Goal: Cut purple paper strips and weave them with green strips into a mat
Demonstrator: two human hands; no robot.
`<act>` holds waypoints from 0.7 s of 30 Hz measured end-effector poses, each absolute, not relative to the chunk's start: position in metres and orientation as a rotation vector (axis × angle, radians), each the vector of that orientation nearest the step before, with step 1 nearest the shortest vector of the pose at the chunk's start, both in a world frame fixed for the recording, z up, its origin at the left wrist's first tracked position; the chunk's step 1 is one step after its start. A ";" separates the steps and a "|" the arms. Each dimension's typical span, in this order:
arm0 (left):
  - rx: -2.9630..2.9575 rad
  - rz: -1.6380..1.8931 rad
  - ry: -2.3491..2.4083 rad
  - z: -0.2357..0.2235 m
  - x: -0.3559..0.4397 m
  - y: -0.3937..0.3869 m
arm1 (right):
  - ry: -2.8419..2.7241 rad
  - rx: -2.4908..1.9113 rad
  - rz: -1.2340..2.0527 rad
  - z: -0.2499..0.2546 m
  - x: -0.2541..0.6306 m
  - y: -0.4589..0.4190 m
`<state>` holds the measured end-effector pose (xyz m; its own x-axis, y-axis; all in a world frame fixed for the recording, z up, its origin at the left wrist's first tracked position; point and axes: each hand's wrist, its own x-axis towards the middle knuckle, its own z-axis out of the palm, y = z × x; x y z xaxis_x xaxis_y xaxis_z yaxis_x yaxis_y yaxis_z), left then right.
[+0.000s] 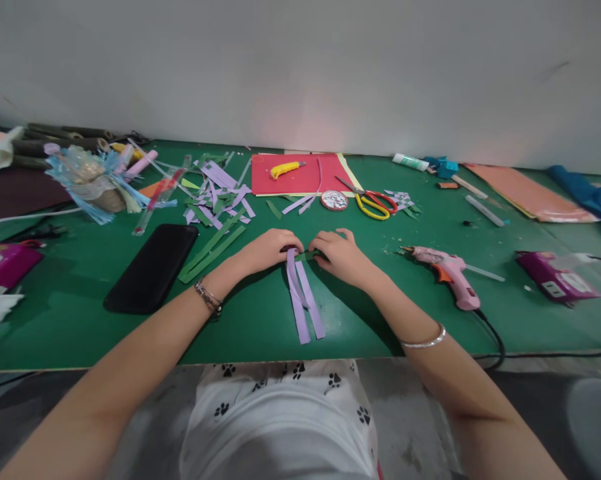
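Observation:
Near the table's front, two lilac paper strips [310, 303] hang down toward me, one of them looped over at its top. My left hand [269, 249] is closed with its fingertips at that loop, pinching the strip's upper end. Between the hands runs a short green paper strip [306, 256], its end under the fingers of my right hand [341, 257], which is closed on it. How the green and lilac strips join is hidden by my fingers. Longer green strips [213, 252] lie left of my left hand, beside a black phone [151, 268].
A pink glue gun [448, 270] lies at right, its cord over the table edge. Scissors [373, 203], a round tin [334, 201] and a yellow cutter [286, 169] on red paper [313, 183] sit behind the hands. Cut scraps [218, 190] pile up at the back left.

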<state>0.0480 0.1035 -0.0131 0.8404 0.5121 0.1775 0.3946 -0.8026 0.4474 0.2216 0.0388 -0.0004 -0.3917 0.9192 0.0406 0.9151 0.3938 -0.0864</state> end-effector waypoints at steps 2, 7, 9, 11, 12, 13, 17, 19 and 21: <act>2.620 0.430 0.689 -0.014 0.047 0.103 | -2.551 -1.686 0.080 -0.001 0.222 0.039; 2.590 0.456 0.711 -0.016 0.043 0.102 | -2.552 -1.687 0.088 -0.001 0.223 0.040; 2.565 0.457 0.727 -0.017 0.043 0.101 | -2.551 -1.683 0.093 -0.002 0.223 0.040; 2.545 0.450 0.729 -0.017 0.043 0.101 | -2.548 -1.681 0.099 -0.002 0.223 0.040; 2.538 0.447 0.729 -0.018 0.044 0.100 | -2.547 -1.678 0.101 -0.002 0.223 0.040; 2.532 0.444 0.731 -0.018 0.044 0.100 | -2.545 -1.676 0.101 -0.002 0.223 0.040; 2.515 0.446 0.744 -0.017 0.044 0.097 | -2.538 -1.677 0.097 -0.002 0.223 0.040; 2.505 0.449 0.738 -0.015 0.043 0.094 | -2.545 -1.682 0.101 -0.002 0.223 0.039; 2.498 0.452 0.721 -0.013 0.041 0.091 | -2.552 -1.678 0.104 -0.002 0.223 0.039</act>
